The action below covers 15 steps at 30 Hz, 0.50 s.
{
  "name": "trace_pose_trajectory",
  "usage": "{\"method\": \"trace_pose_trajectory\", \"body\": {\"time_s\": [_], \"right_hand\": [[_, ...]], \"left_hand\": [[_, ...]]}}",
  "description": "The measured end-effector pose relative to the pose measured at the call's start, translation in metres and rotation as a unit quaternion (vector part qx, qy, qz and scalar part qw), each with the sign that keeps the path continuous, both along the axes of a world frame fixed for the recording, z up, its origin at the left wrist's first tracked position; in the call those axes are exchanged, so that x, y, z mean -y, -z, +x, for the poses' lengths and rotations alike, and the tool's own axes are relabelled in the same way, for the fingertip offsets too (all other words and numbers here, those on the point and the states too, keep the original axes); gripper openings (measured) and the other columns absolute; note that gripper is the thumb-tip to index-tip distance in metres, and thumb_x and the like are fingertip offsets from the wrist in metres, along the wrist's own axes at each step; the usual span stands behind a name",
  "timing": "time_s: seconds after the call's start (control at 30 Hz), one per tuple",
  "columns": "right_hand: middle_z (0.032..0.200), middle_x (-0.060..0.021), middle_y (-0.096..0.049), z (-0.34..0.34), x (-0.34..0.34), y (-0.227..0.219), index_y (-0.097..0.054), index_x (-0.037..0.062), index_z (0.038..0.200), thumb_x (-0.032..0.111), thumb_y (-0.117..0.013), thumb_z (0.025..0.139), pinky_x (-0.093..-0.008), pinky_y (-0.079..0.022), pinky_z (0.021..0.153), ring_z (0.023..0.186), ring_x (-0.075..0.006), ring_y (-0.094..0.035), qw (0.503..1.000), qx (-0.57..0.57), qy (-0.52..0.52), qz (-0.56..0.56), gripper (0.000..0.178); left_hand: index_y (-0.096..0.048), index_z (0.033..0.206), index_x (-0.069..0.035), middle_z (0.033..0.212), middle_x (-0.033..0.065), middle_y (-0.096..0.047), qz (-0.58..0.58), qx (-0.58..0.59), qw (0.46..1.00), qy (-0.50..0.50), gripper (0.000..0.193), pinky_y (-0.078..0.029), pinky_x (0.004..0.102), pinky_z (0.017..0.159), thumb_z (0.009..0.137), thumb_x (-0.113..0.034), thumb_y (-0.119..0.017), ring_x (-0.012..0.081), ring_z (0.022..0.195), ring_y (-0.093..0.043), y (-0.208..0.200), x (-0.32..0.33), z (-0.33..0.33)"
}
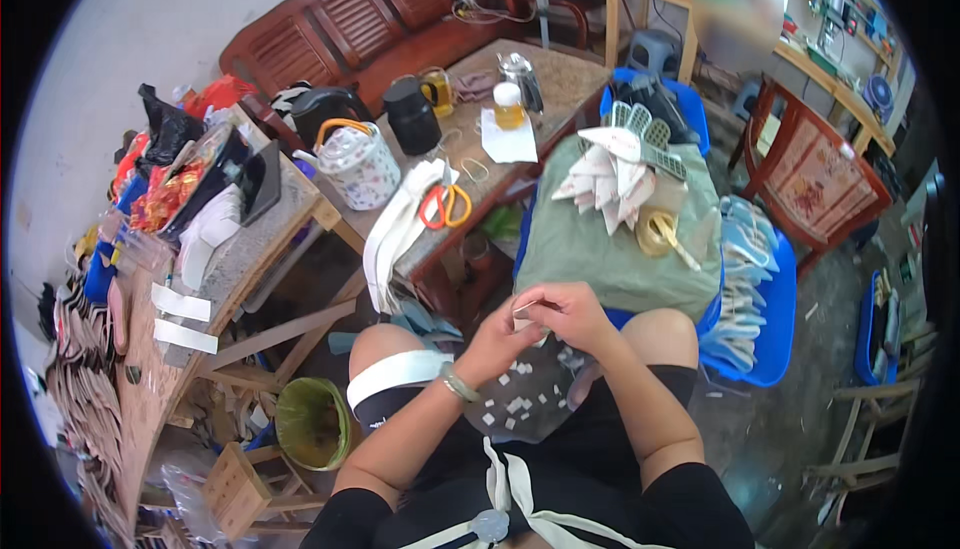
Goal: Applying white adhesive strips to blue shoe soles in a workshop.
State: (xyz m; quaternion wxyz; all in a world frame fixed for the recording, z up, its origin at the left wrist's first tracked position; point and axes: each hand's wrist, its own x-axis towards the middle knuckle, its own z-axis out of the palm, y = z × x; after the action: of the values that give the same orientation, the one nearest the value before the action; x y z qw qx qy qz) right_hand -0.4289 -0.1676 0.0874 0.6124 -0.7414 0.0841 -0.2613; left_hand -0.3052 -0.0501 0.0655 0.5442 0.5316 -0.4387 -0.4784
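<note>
While seated knees apart, facing dark red wooden sofa [340,34] along back wall. Got stone-topped table [572,77] in front of it, cluttered side bench [252,241] at left, wooden chair [815,169] far right. Straight ahead, see green cloth [565,259] over a block, carrying a fanned pile of white pointed pieces [605,181] plus yellow tape roll [654,235]. Just right of that, note blue bin [784,314] full of pale pieces. On table: black thermos [411,121], floral container [360,171], red-and-yellow-handled scissors [443,207] near the front edge. Have white strip [398,377] draped across left thigh. Holding left hand [493,345] and right hand [572,317] together over the lap, both pinching small pale piece [524,315] between fingertips; can't make out its shape. Below, between knees, see little white squares [517,405] scattered on a grey surface.
</note>
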Motion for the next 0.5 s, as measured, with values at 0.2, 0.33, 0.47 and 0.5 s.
{"method": "trace_pose_trajectory", "body": {"time_s": [0.2,0.33,0.47,0.5], "right_hand": [[0.078,-0.0001,-0.064,0.012,0.084,-0.035,-0.065,0.002,0.091,0.015,-0.059,0.089,-0.0256,-0.047,0.064,0.069,-0.0082,-0.057,0.946,-0.01,0.323,-0.028,0.014],[0.086,-0.0039,-0.066,0.022,0.161,-0.078,-0.064,-0.0009,0.096,0.009,-0.059,0.087,-0.0237,-0.048,0.066,0.074,-0.0108,-0.061,0.944,0.149,0.293,0.04,0.015],[0.071,-0.003,-0.063,0.039,0.171,-0.094,-0.066,0.0012,0.087,0.015,-0.064,0.087,-0.0254,-0.048,0.055,0.059,-0.0116,-0.059,0.933,0.175,0.295,0.108,0.014],[0.07,-0.0031,-0.062,0.039,0.175,-0.09,-0.066,0.0014,0.085,0.015,-0.063,0.088,-0.0255,-0.048,0.054,0.059,-0.0119,-0.059,0.932,0.187,0.294,0.105,0.014]], "left_hand": [[-0.054,0.12,0.0,0.081,0.0073,-0.063,0.148,-0.171,0.964,0.144,0.028,-0.051,0.0288,0.073,0.098,-0.013,-0.043,0.0156,0.076,-0.064,-0.006,-0.021,-0.018],[-0.052,0.121,0.003,0.07,0.004,-0.058,0.181,-0.268,0.938,0.128,0.032,-0.051,0.028,0.063,0.096,-0.016,-0.045,0.0123,0.056,-0.056,-0.009,-0.041,0.011],[-0.051,0.121,0.004,0.065,0.0026,-0.054,0.129,-0.299,0.939,0.113,0.035,-0.053,0.0262,0.064,0.1,-0.023,-0.042,0.0103,0.051,-0.054,-0.019,-0.045,0.022],[-0.05,0.121,0.004,0.066,0.0028,-0.055,0.129,-0.292,0.941,0.115,0.036,-0.054,0.0256,0.064,0.1,-0.024,-0.043,0.0103,0.051,-0.054,-0.015,-0.046,0.022]]}}
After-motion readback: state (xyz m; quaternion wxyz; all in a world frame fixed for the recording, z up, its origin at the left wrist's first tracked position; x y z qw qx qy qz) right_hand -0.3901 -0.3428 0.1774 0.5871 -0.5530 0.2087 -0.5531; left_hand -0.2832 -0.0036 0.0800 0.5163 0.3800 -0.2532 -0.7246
